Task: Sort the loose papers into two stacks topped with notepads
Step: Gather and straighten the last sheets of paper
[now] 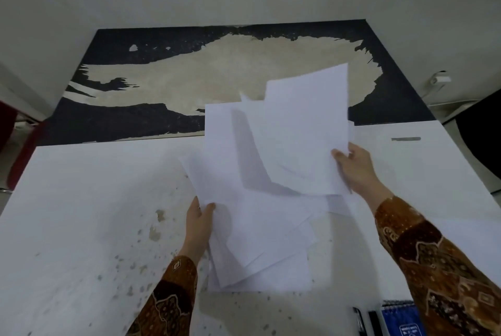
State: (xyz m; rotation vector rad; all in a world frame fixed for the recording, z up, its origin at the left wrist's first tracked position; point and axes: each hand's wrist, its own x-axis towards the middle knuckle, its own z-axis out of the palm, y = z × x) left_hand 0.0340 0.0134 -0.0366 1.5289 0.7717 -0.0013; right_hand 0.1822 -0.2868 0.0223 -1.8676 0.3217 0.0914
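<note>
Early stage, sorting barely begun. Your right hand [355, 166] pinches a few plain white paper sheets [306, 132] by their right edge, thumb on top, and holds them lifted and tilted above the pile. Your left hand [199, 223] grips the left edge of the messy fanned pile of white loose papers [260, 243], thumb over the top sheet, fingers underneath; part of that pile looks raised off the white speckled bench [81, 213], though how much you can't tell from this angle. No two separate stacks are formed yet: everything sits in one overlapping heap at bench centre. A blue spiral-bound notepad [401, 320] lies at the near right edge of the bench, partly under your right sleeve, beside two dark pen-like objects [366, 320]; possibly markers, too cropped to say. A second notepad isn't visible. Left to do: split the papers, square both stacks, top each with a notepad.
</note>
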